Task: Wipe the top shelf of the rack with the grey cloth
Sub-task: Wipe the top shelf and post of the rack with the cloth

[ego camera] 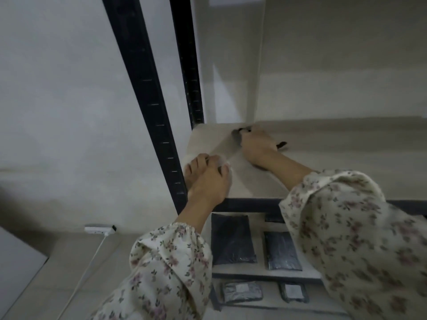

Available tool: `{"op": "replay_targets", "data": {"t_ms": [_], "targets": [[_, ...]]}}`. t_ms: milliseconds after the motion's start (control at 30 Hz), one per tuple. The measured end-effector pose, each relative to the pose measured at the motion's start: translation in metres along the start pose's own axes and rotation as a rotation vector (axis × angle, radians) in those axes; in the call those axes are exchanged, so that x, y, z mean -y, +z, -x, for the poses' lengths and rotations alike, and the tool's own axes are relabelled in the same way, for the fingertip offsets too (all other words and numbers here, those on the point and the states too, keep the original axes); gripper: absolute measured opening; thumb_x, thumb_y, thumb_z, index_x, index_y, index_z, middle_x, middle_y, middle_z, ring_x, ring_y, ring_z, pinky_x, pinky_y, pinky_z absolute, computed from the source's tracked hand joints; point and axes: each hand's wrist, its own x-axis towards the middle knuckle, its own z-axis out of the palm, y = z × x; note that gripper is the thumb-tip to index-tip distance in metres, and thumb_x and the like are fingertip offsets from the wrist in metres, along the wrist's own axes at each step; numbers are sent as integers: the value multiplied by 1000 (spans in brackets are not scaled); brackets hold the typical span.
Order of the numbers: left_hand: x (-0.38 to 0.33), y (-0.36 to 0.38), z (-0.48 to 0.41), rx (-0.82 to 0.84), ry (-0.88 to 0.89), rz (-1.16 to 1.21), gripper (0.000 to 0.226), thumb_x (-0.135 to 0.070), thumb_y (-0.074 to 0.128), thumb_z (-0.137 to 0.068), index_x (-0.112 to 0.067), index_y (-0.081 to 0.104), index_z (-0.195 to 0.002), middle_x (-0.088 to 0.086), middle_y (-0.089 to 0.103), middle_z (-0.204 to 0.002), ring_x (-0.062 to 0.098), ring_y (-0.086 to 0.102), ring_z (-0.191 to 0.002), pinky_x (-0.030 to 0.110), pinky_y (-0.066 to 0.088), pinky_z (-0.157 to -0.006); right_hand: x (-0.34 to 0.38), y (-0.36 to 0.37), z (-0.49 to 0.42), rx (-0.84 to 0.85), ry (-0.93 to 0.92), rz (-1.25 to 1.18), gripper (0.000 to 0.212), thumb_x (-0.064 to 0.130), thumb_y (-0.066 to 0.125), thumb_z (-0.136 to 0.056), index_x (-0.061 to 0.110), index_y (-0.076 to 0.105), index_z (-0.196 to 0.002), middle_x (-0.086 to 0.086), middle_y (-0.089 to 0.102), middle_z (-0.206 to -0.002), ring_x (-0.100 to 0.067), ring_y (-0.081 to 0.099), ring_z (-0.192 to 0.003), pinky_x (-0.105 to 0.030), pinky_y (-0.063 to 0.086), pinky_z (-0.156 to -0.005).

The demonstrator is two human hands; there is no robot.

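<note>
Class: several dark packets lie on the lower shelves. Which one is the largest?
The packet at the left of the upper packet shelf, just right of the left sleeve. It is wider and longer than its neighbour and the lower ones.

The cloth [235, 137] is mostly hidden under the right hand [256, 146], only a blurred grey corner showing at its fingertips, with a dark bit past its far side too blurred to name. Under the left hand [205, 181] something pale is smeared beyond telling. The right sleeve [346, 239] runs off the edge and covers part of the packets [282, 250] below

No legible txt/labels; pkg labels blurred.
</note>
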Motion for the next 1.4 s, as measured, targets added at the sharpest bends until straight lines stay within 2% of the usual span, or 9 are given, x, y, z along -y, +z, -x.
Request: {"op": "replay_targets", "data": {"t_ms": [133, 333, 533, 633, 767, 933, 1133, 1333, 1400], "targets": [[0, 4, 1, -17, 5, -33, 52, -47, 22, -91, -22, 45, -130, 6, 41, -137, 26, 37, -125, 40, 25, -109, -4, -6, -5, 70, -242, -207, 30, 26, 48, -87, 16, 58, -114, -12, 54, -116, -29, 56, -99, -37, 50, -84], [0, 6, -1, -4, -24, -13, 45, -45, 30, -94, -24, 43, -132, 3, 38, -139, 24, 36, -127, 39, 24, -112, -27, -21, -47, -19, 80, 36, 36, 14, 33, -94, 8, 45, -128, -23, 39, -127, -39, 42, -113, -43, 38, -89], [1, 8, 0, -26, -19, -41, 53, -48, 23, -88, -25, 44, -130, 2, 40, -138, 23, 38, -124, 37, 27, -110, 22, 1, -45, 179, -320, -188, 45, 42, 32, -92, 20, 49, -128, -7, 42, -127, -25, 48, -102, -33, 42, -84], [0, 6, -2, -25, -29, -28, 55, -49, 22, -85, -26, 44, -130, 1, 40, -138, 23, 38, -125, 36, 27, -111, 7, -7, -79, 77, -286, -146, 33, 34, 41, -92, 29, 54, -122, -7, 46, -109, -29, 53, -100, -32, 41, -74], [0, 5, -1, -17, -36, -14, 54, -51, 22, -86, -27, 44, -130, -1, 40, -137, 21, 38, -125, 35, 27, -111, 10, 11, -100, 59, -191, -124, 40, 29, 45, -91, 19, 49, -130, -12, 47, -124, -32, 50, -110, -35, 40, -83], [2, 9, -1, -14, -44, -33, 52, -52, 20, -88, -29, 43, -129, -1, 40, -138, 20, 38, -126, 37, 28, -110, 29, -2, -80, 279, -647, -232, 38, 20, 53, -90, 24, 55, -128, 3, 54, -119, -12, 48, -102, -24, 34, -86], [4, 11, -2, -37, -49, -27, 59, -56, 16, -85, -29, 43, -129, -2, 40, -137, 20, 39, -125, 35, 29, -110, 25, 7, -117, 118, -579, -265, 36, 23, 55, -89, 25, 59, -124, -17, 55, -116, -35, 53, -109, -35, 40, -86], [2, 10, -2, -54, -62, 1, 59, -58, 16, -83, -29, 39, -129, -2, 40, -134, 19, 38, -122, 32, 30, -107, 26, -14, -95, 529, -828, -263, 41, 7, 62, -85, 17, 59, -124, 4, 52, -112, -4, 48, -96, -1, 32, -79], [2, 9, -3, -71, -66, 17, 59, -58, 17, -83, -29, 40, -129, -2, 40, -133, 18, 39, -121, 32, 31, -107, 27, -23, -105, 553, -805, -307, 43, 5, 62, -84, 14, 58, -125, 1, 57, -115, -5, 51, -99, -1, 35, -80]]}}
